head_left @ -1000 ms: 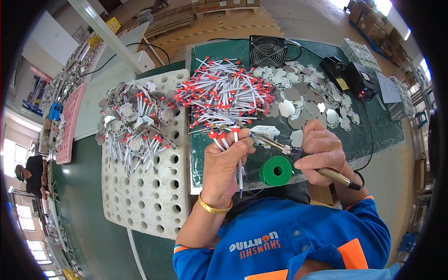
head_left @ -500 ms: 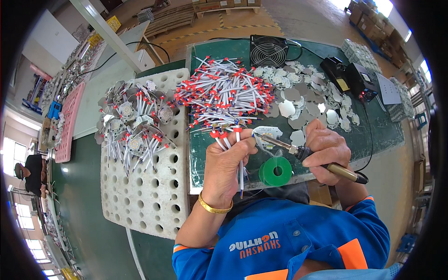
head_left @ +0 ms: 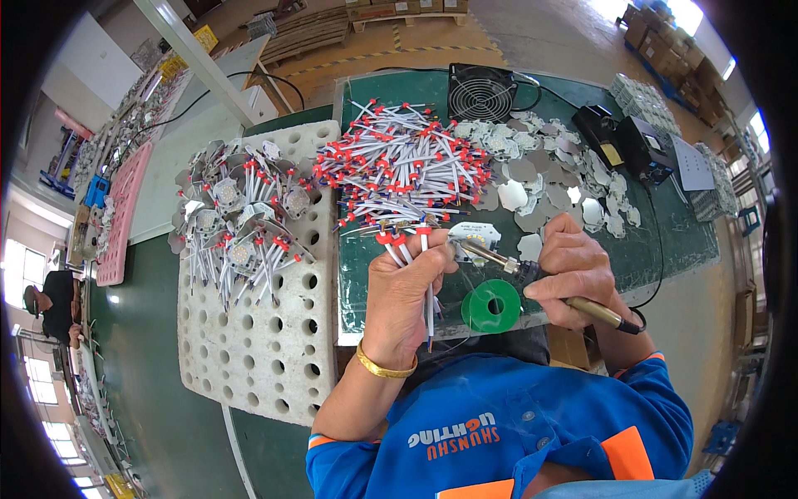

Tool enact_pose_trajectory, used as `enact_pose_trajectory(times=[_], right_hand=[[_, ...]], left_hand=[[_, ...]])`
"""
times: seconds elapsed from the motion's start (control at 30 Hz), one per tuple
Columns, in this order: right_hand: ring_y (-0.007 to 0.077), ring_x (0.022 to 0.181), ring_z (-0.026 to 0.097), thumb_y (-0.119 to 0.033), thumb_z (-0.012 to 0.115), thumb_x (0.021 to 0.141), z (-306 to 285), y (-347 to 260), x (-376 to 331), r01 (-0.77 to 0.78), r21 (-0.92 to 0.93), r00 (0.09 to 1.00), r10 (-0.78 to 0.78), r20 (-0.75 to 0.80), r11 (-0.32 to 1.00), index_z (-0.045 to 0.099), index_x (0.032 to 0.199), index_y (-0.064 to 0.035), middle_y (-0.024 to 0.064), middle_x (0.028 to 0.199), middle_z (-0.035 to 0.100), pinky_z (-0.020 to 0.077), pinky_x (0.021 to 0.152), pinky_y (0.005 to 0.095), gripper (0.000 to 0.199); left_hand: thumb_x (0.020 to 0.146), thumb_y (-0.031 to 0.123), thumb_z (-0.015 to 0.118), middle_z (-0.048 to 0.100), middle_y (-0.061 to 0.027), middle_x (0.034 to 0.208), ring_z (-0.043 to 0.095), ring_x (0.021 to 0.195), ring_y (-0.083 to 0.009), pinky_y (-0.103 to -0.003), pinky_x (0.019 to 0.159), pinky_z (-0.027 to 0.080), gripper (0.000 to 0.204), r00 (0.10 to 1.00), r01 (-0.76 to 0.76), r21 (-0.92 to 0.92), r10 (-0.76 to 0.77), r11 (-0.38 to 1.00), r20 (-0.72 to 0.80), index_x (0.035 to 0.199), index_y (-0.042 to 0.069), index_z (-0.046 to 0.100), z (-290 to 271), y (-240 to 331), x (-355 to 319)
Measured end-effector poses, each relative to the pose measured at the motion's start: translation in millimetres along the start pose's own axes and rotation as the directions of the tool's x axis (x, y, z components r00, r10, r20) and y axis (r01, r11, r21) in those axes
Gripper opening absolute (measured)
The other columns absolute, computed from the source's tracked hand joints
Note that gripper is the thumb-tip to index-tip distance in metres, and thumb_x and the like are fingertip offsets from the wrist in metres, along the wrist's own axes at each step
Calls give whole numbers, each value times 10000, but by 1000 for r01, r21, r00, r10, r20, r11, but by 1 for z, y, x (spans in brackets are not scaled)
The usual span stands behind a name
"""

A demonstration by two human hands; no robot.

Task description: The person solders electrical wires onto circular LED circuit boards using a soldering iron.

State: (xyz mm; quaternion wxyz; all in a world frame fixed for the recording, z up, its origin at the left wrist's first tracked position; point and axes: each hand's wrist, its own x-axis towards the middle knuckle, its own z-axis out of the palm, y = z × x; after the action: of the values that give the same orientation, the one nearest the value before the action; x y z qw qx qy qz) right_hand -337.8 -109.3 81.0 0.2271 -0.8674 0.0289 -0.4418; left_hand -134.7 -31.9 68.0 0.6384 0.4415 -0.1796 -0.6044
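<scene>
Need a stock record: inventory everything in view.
bench: one, green, centre
soldering iron: one, tan and black, centre right
wire leads: at least three, white and red, centre
wire pile: uncounted, white and red, bench left
spool: one, green, bench's near edge
circuit board: one, white, centre
metal plates: many, grey, bench right
fan: one, black, bench's far edge
soldering station: one, black, far right
foam board: one, white, left
wired assemblies: many, grey, white and red, foam board
perforated tray: one, pink, far left
co-worker: one, dark clothes, far left
cartons: several, brown, upper right
left hand: one, around wire leads
right hand: one, on soldering iron
</scene>
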Motion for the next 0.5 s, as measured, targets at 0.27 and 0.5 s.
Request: enact_pose_trajectory(times=[0.27,0.5], right_hand=[[183,513,454,39,544,632,-8,-2,4,-95,250,988,122,-94,964,609,828,-35,39,623,567,371,597,341,220],[193,527,486,9,635,667,14,1,15,-196,-76,972,183,-150,978,594,851,-47,52,677,567,405,545,324,196]], left_hand=[[795,91,620,641,-48,788,600,673,-83,-168,541,430,191,996,66,-87,-61,994,66,969,12,622,-11,0,4],[800,94,620,640,-52,797,591,650,-79,-166,521,427,179,992,119,-91,-114,989,58,958,11,614,-5,-3,3]])
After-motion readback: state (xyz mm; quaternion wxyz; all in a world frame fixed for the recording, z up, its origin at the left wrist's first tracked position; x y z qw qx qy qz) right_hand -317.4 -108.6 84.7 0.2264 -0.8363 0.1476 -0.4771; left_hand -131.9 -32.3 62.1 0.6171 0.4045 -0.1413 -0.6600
